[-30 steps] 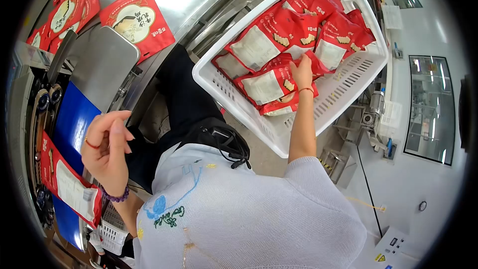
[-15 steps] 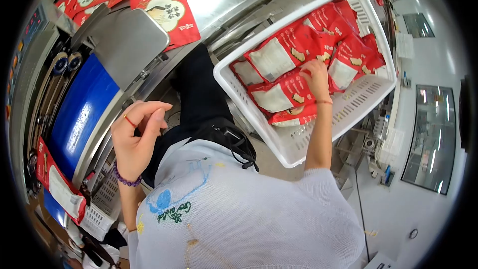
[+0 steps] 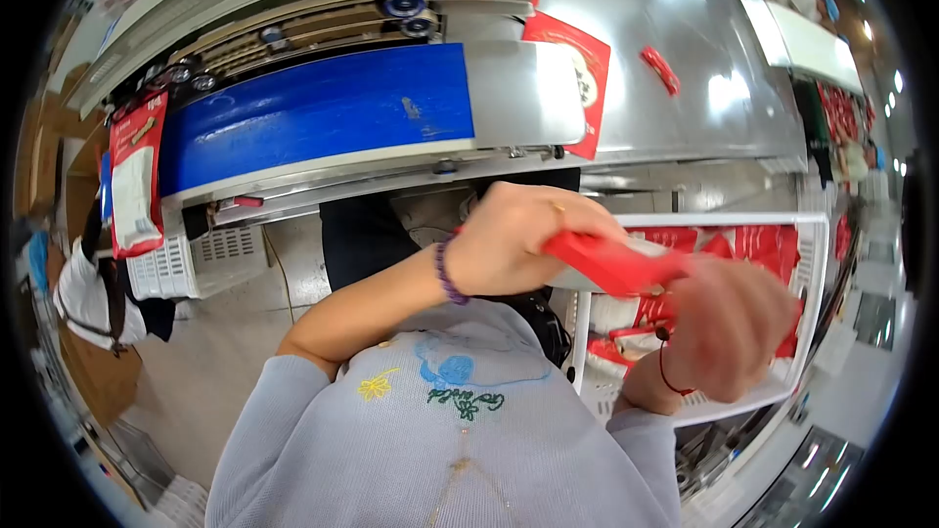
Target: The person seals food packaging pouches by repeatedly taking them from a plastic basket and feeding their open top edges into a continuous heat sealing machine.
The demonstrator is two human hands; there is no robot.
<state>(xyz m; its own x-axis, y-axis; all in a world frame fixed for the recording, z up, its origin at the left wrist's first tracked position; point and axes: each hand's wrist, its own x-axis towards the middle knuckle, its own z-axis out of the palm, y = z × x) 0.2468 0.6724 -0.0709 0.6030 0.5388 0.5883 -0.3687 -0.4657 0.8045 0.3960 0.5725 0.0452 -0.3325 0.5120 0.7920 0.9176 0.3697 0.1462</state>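
A red packet (image 3: 621, 264), blurred by motion, is stretched between my two hands above the white basket (image 3: 820, 264). My left hand (image 3: 533, 235), with a purple bead bracelet at the wrist, grips its left end. At the other end, my right hand (image 3: 729, 328) is closed around the packet and smeared by motion. Below them, several red-and-white packets (image 3: 758, 244) lie in the basket, partly hidden by my hands.
A machine with a blue conveyor belt (image 3: 323, 103) runs along the left. On its far left end hangs a red-and-white packet (image 3: 139, 176). Flat red pouches (image 3: 572, 73) and a small red piece (image 3: 660, 70) lie on the steel table (image 3: 704, 122). Below stands another white basket (image 3: 210, 264).
My view has swung left toward the belt. My right hand has come up out of the basket with a red packet, and my left hand has moved across and taken hold of it.
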